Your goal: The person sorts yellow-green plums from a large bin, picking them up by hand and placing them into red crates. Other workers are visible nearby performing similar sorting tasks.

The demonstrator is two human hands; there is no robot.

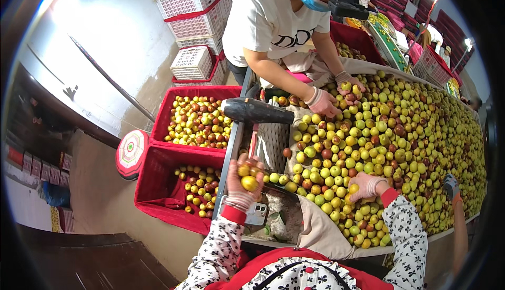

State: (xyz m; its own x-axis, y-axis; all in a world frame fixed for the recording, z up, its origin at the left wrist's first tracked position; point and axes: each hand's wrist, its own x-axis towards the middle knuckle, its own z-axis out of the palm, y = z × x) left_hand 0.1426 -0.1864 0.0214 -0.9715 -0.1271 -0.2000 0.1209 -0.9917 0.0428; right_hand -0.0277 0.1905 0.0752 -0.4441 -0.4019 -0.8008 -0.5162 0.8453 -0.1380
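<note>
Several yellow and brown jujubes [249, 182] rest in my left hand [244, 183], palm up and fingers curled around them, above the metal edge of the sorting table. My right hand [365, 187], in a striped fingerless glove, holds a yellow jujube [354, 189] at its fingertips over the wide heap of green, yellow and brown jujubes [394, 132]. Left of my left hand stands a red-lined crate [158, 171] with some jujubes in it. Behind that, a second red-lined crate [158, 132] is fuller. A smartphone [256, 214] lies just below my left wrist.
A black hair dryer-like tool [258, 110] juts over the table's left part. Across the table a co-worker in a white shirt [260, 18] handles jujubes with both hands. Another person's gloved hand [451, 185] reaches in at the right. A round stool [131, 152] stands beside the crates.
</note>
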